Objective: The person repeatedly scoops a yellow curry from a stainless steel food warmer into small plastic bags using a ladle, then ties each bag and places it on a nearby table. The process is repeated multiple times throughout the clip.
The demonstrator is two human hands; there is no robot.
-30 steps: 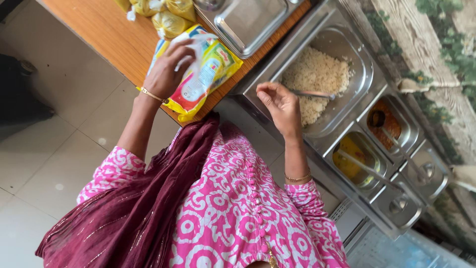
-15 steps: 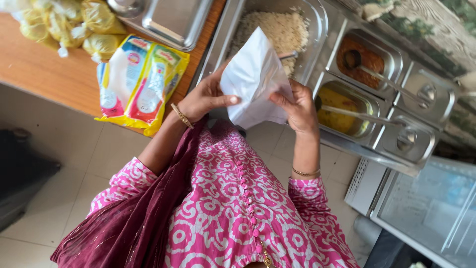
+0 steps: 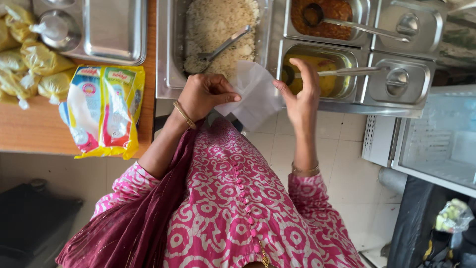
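My left hand [image 3: 204, 95] pinches one edge of a thin clear plastic bag [image 3: 254, 94] held in front of me. The fingers of my right hand [image 3: 301, 94] hold its opposite edge and spread it. The bag hangs over the near rim of a steel food counter, just below a tray of cooked rice [image 3: 218, 25] with a serving spoon [image 3: 222, 45] in it. A pan of yellow curry [image 3: 322, 74] with a ladle lies behind my right hand.
A pan of red-brown curry [image 3: 327, 12] and two lidded steel pans [image 3: 401, 79] sit to the right. On the wooden table [image 3: 29, 129] lie a yellow packet of bags [image 3: 106, 109], filled yellow pouches [image 3: 34, 64] and a steel tray [image 3: 109, 30]. A glass-topped chest [image 3: 436, 139] stands at right.
My left hand left the yellow packet and both hands brought a clear bag up in front of me. The bag has since dropped lower and my right hand shifted to its edge.
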